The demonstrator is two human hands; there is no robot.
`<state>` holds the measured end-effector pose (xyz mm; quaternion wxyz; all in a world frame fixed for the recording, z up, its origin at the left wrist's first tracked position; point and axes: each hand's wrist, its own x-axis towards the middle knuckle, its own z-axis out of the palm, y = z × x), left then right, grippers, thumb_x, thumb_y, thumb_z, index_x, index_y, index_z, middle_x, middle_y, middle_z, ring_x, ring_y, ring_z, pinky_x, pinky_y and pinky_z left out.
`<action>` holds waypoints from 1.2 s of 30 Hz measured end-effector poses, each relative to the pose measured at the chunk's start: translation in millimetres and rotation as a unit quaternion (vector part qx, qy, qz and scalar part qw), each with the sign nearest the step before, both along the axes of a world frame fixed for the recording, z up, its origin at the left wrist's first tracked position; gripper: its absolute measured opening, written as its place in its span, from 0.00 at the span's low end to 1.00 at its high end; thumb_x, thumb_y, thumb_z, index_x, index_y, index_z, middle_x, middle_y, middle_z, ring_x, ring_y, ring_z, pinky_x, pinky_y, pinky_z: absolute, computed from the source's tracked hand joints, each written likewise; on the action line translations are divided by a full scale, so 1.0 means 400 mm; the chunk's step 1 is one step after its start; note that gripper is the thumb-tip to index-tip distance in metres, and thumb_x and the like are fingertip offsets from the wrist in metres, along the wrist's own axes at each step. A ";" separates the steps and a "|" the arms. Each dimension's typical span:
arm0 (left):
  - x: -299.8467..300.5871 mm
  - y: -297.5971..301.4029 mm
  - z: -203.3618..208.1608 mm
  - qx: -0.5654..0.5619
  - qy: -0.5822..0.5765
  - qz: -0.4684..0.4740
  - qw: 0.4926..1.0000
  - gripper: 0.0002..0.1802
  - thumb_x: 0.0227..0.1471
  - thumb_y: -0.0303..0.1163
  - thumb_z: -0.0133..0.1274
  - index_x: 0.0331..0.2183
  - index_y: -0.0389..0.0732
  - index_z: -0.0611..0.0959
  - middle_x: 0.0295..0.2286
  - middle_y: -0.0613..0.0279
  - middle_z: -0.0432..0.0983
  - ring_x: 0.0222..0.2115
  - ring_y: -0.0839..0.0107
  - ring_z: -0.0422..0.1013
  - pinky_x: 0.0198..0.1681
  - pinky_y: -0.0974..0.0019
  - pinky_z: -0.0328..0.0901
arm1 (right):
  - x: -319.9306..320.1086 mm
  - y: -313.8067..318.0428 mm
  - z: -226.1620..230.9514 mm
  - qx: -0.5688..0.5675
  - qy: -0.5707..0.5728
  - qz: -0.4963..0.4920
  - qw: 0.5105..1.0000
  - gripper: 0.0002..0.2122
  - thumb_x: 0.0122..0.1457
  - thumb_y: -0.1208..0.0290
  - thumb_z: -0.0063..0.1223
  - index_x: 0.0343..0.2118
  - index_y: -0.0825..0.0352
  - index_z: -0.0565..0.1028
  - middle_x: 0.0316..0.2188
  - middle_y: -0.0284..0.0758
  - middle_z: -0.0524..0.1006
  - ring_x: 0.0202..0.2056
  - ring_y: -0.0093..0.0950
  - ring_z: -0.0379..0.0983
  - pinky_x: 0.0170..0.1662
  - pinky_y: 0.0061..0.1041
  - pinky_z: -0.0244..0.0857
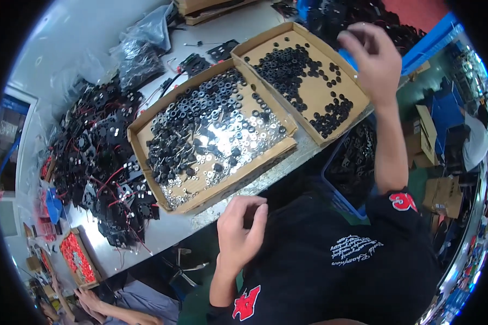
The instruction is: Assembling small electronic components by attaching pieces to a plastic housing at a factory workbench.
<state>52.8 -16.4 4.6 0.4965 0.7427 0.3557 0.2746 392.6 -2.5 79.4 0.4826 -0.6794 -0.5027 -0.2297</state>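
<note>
The left grip (pixel 238 230) is hovering, curled, before the near tray (pixel 238 172), the right grip (pixel 379 65) by the far tray (pixel 313 95); whether either is holding anything, I cannot tell. Washers (pixel 267 130) and black rings (pixel 284 65) are lying loose inside, seemingly leaving plenty unfinished. The shirt (pixel 320 271) is showing white script.

My left hand (pixel 238 233) could pass along the bare strip at the desk's (pixel 217 216) near edge, bounded by the left cardboard tray's (pixel 238 177) low wall. Tangled black parts (pixel 103 168) block the desk's left end; a blue panel (pixel 431 43) stands beside my right hand (pixel 378 62) near its right end.
</note>
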 end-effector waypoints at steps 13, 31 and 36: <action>-0.034 0.068 0.001 -0.303 -0.244 0.090 0.917 0.21 0.56 0.26 0.53 0.50 0.30 0.70 0.40 0.60 0.75 0.40 0.77 0.71 0.45 0.71 0.67 | -0.351 -0.060 -0.195 -0.050 -0.137 0.471 0.870 0.22 0.49 0.58 0.65 0.42 0.69 0.75 0.30 0.36 0.74 0.27 0.30 0.71 0.30 0.27 0.65; -0.049 0.006 0.031 -0.224 -0.148 0.201 0.942 0.38 0.51 0.35 0.59 0.57 0.31 0.59 0.44 0.56 0.66 0.39 0.76 0.63 0.46 0.71 0.60 | -0.483 -0.099 -0.187 -0.201 -0.012 0.492 0.847 0.10 0.48 0.76 0.61 0.34 0.68 0.76 0.28 0.36 0.75 0.28 0.35 0.73 0.34 0.30 0.67; -0.080 0.021 -0.010 -0.212 -0.112 0.226 0.944 0.47 0.42 0.36 0.67 0.57 0.31 0.60 0.46 0.57 0.64 0.32 0.78 0.59 0.36 0.75 0.59 | -0.375 -0.047 -0.166 -0.208 0.051 0.378 0.901 0.10 0.52 0.73 0.58 0.38 0.68 0.78 0.32 0.39 0.76 0.33 0.36 0.74 0.37 0.31 0.69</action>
